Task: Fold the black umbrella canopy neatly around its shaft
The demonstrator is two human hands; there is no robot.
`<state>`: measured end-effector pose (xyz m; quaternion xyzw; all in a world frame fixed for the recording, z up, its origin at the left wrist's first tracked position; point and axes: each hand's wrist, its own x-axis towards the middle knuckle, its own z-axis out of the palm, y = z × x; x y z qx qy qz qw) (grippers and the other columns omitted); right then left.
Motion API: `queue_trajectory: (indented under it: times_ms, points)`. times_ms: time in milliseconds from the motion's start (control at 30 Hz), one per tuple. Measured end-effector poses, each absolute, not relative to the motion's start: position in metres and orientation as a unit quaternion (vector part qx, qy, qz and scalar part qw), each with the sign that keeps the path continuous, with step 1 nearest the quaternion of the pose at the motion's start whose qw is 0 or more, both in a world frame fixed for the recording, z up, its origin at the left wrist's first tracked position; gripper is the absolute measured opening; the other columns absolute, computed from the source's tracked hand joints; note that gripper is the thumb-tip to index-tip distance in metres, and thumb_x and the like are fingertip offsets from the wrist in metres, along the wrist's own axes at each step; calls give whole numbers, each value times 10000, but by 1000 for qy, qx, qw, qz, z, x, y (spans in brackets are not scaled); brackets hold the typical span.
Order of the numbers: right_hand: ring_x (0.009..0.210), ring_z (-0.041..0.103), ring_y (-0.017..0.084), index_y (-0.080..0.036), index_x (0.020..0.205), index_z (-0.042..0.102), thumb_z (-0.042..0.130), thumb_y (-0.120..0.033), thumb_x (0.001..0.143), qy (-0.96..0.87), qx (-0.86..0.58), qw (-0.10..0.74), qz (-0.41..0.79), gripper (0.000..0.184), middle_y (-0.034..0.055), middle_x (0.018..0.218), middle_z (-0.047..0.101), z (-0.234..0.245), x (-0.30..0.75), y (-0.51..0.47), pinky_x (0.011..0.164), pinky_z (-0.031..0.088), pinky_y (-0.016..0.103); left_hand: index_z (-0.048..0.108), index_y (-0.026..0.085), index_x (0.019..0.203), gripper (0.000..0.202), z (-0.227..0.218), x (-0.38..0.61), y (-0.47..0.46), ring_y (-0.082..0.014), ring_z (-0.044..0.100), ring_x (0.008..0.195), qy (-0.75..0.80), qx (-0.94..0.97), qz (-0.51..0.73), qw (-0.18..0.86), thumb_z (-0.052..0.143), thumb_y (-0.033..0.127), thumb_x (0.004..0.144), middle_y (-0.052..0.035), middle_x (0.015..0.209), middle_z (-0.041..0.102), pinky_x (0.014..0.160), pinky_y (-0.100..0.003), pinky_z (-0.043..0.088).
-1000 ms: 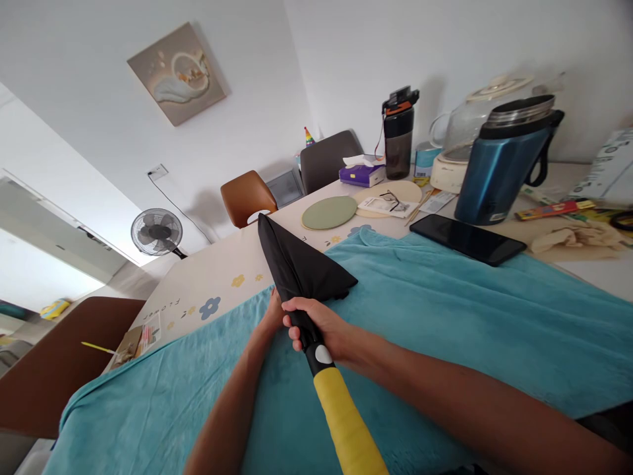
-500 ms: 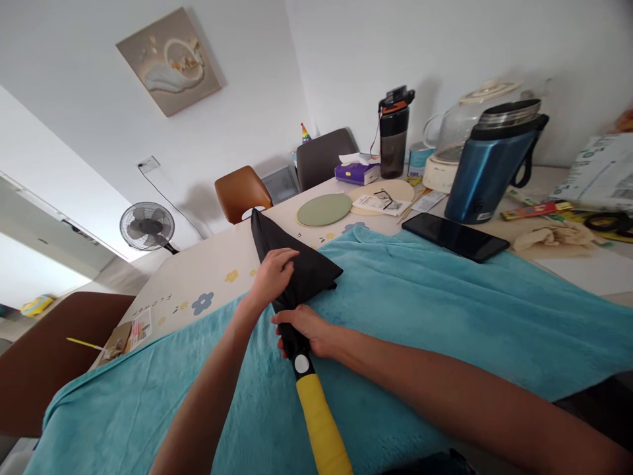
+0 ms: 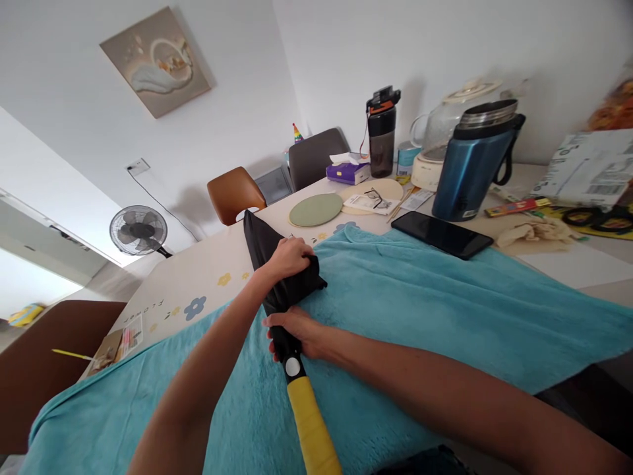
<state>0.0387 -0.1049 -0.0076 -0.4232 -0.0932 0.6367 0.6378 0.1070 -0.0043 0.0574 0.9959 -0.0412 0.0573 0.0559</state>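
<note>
A black umbrella [image 3: 299, 287], folded but with a loose flap of canopy sticking out on its right, lies lengthwise over a turquoise blanket [image 3: 395, 316]. Its yellow-wrapped handle [image 3: 311, 419] points toward me, with a round white button on the black collar above it. My right hand [image 3: 299, 331] is closed around the gathered canopy just above that button. Higher up, my left hand [image 3: 291, 256] curls its fingers over the loose black fabric and grips it; its fingertips are partly hidden.
The blanket covers the near part of a flower-printed table [image 3: 208, 277]. To the right are a phone [image 3: 442, 233], a blue tumbler [image 3: 472, 165], a glass kettle [image 3: 442, 125] and scissors [image 3: 598, 219]. Beyond the umbrella are a green placemat [image 3: 315, 210], glasses [image 3: 374, 196], a dark bottle [image 3: 382, 135] and chairs.
My left hand has moved right across the canopy and closed on the loose flap, which is now pulled in and bunched. My right hand keeps its hold. The view has shifted slightly.
</note>
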Motion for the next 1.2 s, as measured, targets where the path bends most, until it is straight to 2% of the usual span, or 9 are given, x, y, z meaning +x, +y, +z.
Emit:
queue_trajectory:
  times_ms: [167, 300, 533, 700, 800, 933, 1033, 1133, 1200]
  points:
    - [427, 541, 140, -136, 744, 463, 563, -183, 706, -85, -422, 645, 631, 117, -8, 571, 520, -6, 38, -104, 376, 482, 302, 634, 200, 667, 252, 80, 72, 13, -162, 527, 870, -17, 968, 217, 128, 426, 67, 616, -14, 876, 613, 772, -278, 421]
    - [427, 538, 139, -145, 745, 459, 567, -199, 711, -89, -420, 644, 633, 125, -9, 572, 523, -7, 38, -103, 376, 480, 302, 611, 183, 689, 259, 86, 39, 30, -119, 560, 767, 29, 927, 307, 214, 405, 46, 612, 4, 843, 631, 697, -240, 444]
    - [447, 547, 144, -161, 766, 447, 583, -211, 703, -89, -426, 640, 634, 158, -8, 595, 532, -8, 38, -103, 391, 485, 312, 672, 193, 770, 321, 87, 15, 33, -123, 595, 749, 86, 883, 334, 318, 411, 68, 632, -6, 951, 654, 648, -240, 490]
    - [446, 546, 143, -153, 764, 453, 582, -216, 699, -90, -419, 646, 631, 158, -2, 597, 533, -8, 37, -104, 389, 479, 308, 668, 197, 683, 260, 88, 31, 18, -136, 592, 829, 29, 908, 303, 288, 436, 84, 652, -1, 881, 660, 734, -245, 478]
    - [441, 544, 144, -150, 761, 463, 586, -223, 691, -89, -413, 650, 631, 159, -3, 591, 535, -10, 38, -103, 387, 482, 314, 631, 180, 643, 233, 89, 39, 18, -109, 582, 720, 46, 887, 325, 326, 418, 85, 644, -2, 820, 648, 572, -194, 460]
    - [446, 550, 145, -150, 749, 472, 584, -229, 690, -84, -407, 648, 638, 149, -4, 590, 539, -11, 39, -103, 388, 487, 314, 592, 160, 647, 189, 90, 37, 25, -63, 503, 548, 81, 801, 407, 432, 410, 112, 637, -6, 825, 616, 373, -148, 342]
    - [454, 552, 143, -149, 740, 482, 596, -243, 691, -82, -403, 646, 643, 156, -4, 591, 544, -8, 39, -105, 397, 492, 311, 571, 154, 630, 158, 88, 28, 28, -54, 476, 519, 94, 791, 402, 451, 419, 116, 614, 0, 775, 587, 359, -141, 340]
    - [438, 540, 135, -142, 709, 485, 591, -216, 695, -81, -417, 644, 636, 130, 0, 574, 540, -4, 38, -106, 385, 484, 297, 579, 152, 627, 175, 89, 18, 31, -53, 462, 483, 123, 820, 368, 420, 413, 109, 594, 15, 660, 543, 361, -142, 368]
    - [428, 529, 129, -134, 682, 488, 577, -188, 702, -77, -431, 643, 628, 106, 5, 558, 535, -2, 38, -106, 375, 475, 285, 580, 153, 631, 181, 93, 12, 35, -52, 463, 481, 138, 806, 412, 402, 406, 113, 603, 23, 639, 520, 382, -148, 401]
